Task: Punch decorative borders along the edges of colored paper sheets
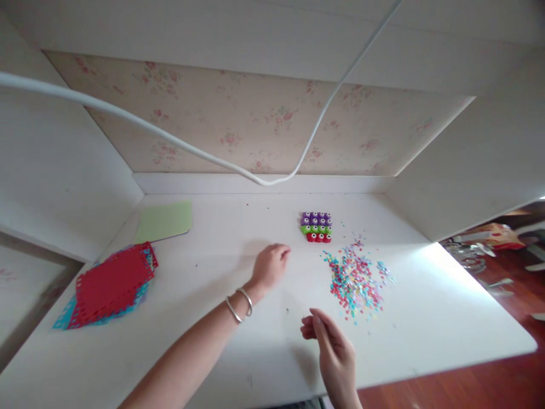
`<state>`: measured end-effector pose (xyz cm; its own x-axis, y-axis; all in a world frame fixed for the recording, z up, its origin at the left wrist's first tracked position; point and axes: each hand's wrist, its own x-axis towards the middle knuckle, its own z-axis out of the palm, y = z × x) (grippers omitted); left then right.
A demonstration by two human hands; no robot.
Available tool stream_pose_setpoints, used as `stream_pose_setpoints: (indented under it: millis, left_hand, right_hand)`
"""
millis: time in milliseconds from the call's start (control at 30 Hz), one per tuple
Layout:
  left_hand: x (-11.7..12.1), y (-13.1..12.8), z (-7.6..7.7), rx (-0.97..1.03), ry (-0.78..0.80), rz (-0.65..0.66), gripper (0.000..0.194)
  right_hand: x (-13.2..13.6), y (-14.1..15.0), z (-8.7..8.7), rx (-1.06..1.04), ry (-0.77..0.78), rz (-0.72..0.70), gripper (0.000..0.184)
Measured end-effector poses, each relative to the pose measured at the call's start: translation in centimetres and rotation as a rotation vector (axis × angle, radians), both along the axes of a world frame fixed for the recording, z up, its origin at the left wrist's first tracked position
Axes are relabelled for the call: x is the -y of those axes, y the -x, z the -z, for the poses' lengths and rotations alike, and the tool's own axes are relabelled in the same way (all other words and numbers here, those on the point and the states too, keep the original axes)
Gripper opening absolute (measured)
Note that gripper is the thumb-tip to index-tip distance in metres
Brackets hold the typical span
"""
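My left hand (270, 267), with two silver bangles at the wrist, hovers over the middle of the white table. Its fingers are curled together, and whatever they may hold is hidden. Nearer the front edge, my right hand (332, 347) has its thumb pressed to its bent fingers; anything between them is too small to make out. Beyond the left hand, to the right, stand rows of small purple, green and red pieces (317, 227) with eye-like white-and-black tops. A spread of colourful paper confetti dots (356, 278) lies to the right of both hands.
At the left lies a stack of red and blue paper sheets (113, 284) with punched edges. Behind it are pale green sheets (165, 220). A white cable (187, 142) hangs across the view. White side panels and a back ledge (255, 183) border the table (204, 335).
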<state>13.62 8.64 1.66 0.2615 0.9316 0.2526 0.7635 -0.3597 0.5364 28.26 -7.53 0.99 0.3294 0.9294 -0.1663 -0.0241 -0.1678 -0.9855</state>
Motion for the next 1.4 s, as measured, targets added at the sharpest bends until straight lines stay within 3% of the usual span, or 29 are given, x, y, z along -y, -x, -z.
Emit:
stream_pose_setpoints:
  millis: [67,167,300,467,700,800,867,967,1100,1200,1267,1400]
  left_hand:
    - [-2.5,4.1,0.1,-0.042,0.009,-0.156,0.022]
    - [-5.7,9.8,0.5,-0.126,0.019,-0.353,0.036]
    - [-8.5,13.5,1.6,-0.237,0.068,-0.466,0.048]
    - [-11.8,11.8,2.8,-0.318,0.094,-0.436,0.049]
    - [-15.2,5.0,2.8,-0.326,0.036,-0.127,0.046]
    - [-14.2,1.3,2.7,-0.308,0.023,0.025,0.045]
    - [-12.4,-1.1,2.9,-0.289,0.017,0.095,0.046]
    - [-8.1,-3.9,3.0,-0.248,0.003,0.200,0.044]
    - [-1.8,-5.9,2.3,-0.168,-0.008,0.216,0.045]
    - [1.4,-5.8,1.0,-0.098,-0.003,0.240,0.041]
    - [2.3,-4.3,0.3,-0.058,0.005,0.199,0.038]
    - [1.7,0.6,0.5,-0.006,0.045,-0.059,0.049]
  right_hand:
    - [0.0,-0.2,0.1,0.052,0.018,-0.025,0.037]
    - [-0.3,0.2,0.1,0.103,0.014,-0.053,0.040]
    - [-0.8,0.9,-0.1,0.165,0.011,-0.107,0.041]
    - [-0.8,0.9,-0.2,0.215,0.000,-0.136,0.040]
    - [-1.0,0.7,0.5,0.267,-0.021,-0.167,0.037]
    - [-1.0,0.5,0.8,0.285,-0.034,-0.215,0.035]
    - [-1.0,0.4,0.9,0.272,-0.042,-0.215,0.033]
    - [-0.9,0.4,1.1,0.258,-0.045,-0.192,0.033]
    - [-0.9,0.3,1.1,0.272,-0.033,-0.241,0.034]
    - [-0.9,0.0,0.9,0.284,-0.026,-0.262,0.035]
    - [-0.8,-0.1,0.8,0.295,-0.027,-0.275,0.035]
    - [-0.7,0.0,0.8,0.298,-0.037,-0.280,0.034]
